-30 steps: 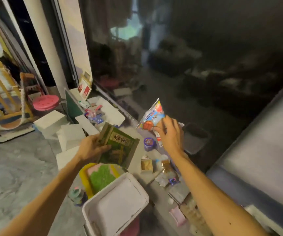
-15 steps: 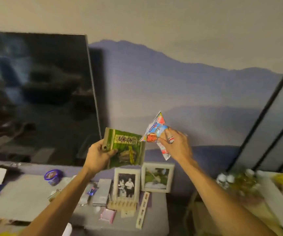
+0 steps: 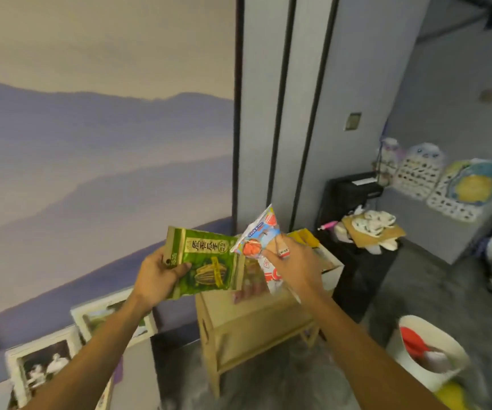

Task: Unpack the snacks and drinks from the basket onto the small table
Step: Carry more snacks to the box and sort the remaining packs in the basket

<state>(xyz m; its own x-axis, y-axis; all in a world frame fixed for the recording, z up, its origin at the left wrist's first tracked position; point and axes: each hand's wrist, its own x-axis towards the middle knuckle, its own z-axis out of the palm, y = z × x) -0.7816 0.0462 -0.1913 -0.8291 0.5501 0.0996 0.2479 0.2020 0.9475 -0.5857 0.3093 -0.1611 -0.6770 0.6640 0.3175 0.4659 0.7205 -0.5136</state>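
I have the green sunflower-seed packet pinched by its left edge in my left hand, thumb across the front and fingers curled behind it, so the whole flat bag hangs out to the right with nothing under it. My right hand is closed around the neck of a small blue, white and red snack bag, its top corner poking up past my fingers. Both packets are in the air, touching or nearly touching each other, above the near-left part of the small wooden worktop.

My worry is the landing. The far edge and right corner of the worktop already hold what look like other packets, a yellow one among them, though they are too blurred to name. If I drop mine on top, the slick bags could slide off the front edge to the floor. The green packet is held only at one side, so a quick swing might pull it out of my thumb. The two bags could also catch on each other as I lower them together.

The white basket stands on the floor to the right of the worktop, something red still in it
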